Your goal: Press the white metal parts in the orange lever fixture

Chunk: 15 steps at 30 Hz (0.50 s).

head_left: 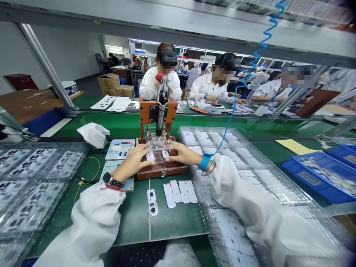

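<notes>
My left hand [134, 158] and my right hand [180, 152] are at opposite sides of a clear plastic plate [159, 155] on the test press. Their fingers curve over its edges, with the thumbs toward the front. Small white boards [150, 155] show through or beside the plate, between my thumbs. Above stands the brown press frame [144, 111] with its metal lever clamp [161, 115], on a reddish-brown base [150, 171]. In front lie one white board with black parts [152, 203] and several plain white boards [175, 191] side by side. My fingertips are partly blurred.
Clear trays of boards stand left [58, 163] and right [236, 163]. Left of the press are light-blue meter boxes [120, 148] and a yellow wire [97, 170]. A coiled blue cord [236, 92] reaches my right wristband. Blue bins [314, 178] sit far right; co-workers [213, 83] sit opposite.
</notes>
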### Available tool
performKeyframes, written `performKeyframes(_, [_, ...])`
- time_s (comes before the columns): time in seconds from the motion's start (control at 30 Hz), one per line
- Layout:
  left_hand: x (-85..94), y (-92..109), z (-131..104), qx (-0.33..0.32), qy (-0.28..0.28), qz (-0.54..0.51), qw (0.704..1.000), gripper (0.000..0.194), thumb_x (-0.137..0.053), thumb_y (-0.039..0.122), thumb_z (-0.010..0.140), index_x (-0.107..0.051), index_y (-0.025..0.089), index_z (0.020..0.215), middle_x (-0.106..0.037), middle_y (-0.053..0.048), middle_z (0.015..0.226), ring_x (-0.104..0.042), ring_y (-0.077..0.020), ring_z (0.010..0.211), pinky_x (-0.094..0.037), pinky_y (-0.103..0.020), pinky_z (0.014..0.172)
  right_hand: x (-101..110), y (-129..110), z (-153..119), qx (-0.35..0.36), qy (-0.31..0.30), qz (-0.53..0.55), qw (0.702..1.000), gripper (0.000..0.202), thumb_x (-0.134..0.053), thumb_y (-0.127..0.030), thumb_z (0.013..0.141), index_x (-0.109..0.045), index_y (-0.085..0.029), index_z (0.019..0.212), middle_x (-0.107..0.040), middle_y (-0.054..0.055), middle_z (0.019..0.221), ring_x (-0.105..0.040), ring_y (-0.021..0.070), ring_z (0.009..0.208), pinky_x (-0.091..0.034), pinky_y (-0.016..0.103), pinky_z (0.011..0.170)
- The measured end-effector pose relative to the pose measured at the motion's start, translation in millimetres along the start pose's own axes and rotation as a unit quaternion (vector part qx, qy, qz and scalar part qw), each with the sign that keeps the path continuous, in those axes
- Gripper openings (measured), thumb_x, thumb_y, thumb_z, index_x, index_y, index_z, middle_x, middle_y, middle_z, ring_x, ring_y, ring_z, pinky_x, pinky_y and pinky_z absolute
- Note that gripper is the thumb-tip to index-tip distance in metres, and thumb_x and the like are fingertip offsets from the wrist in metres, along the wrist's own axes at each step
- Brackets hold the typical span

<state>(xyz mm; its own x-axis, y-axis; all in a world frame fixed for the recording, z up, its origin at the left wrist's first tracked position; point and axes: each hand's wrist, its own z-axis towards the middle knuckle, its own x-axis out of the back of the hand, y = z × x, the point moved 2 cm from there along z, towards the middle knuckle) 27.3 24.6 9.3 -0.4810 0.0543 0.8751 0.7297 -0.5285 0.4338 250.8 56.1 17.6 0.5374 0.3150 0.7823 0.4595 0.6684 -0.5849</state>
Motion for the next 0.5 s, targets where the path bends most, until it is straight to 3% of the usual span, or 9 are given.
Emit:
performKeyframes(0.13, [-7.1,-3,13,-0.004,-0.064,0.001,0.998,0.050,-0.048,0.044,0.092,-0.045,0.022,0.137,-0.034,-0.010,0.149,-0.024,-0.0293,0.138,-0.017,-0.049,0.111,1,8,12,0.003,-0.046,-0.001,0.999,0.049,-0.069,-0.035,0.078,-0.057,-0.018,0.122,-0.045,0.011,0.139,-0.042,0.0241,0.129,-0.033,0.042,0.111])
performKeyframes(0.3, [-14.6,-8,6,0.002,-0.046,-0.031,0.998,0.048,-0.040,0.043,0.094,-0.038,0.026,0.140,-0.029,-0.007,0.152,-0.020,-0.0247,0.141,-0.014,-0.046,0.113,1,7,8,0.004,-0.061,-0.040,0.997,0.043,-0.066,-0.035,0.080,-0.060,-0.020,0.120,-0.041,0.008,0.143,-0.039,0.0246,0.132,-0.029,0.043,0.112])
performKeyframes(0.5, [-18.6,-4,6,0.028,-0.087,-0.038,0.995,0.050,-0.032,0.034,0.096,-0.028,0.022,0.144,-0.022,-0.008,0.154,-0.010,-0.0225,0.143,-0.003,-0.049,0.114,-14,2,3,-0.026,0.021,-0.053,0.998,0.038,-0.055,-0.037,0.089,-0.058,-0.021,0.123,-0.043,0.008,0.142,-0.034,0.0241,0.135,-0.026,0.045,0.113])
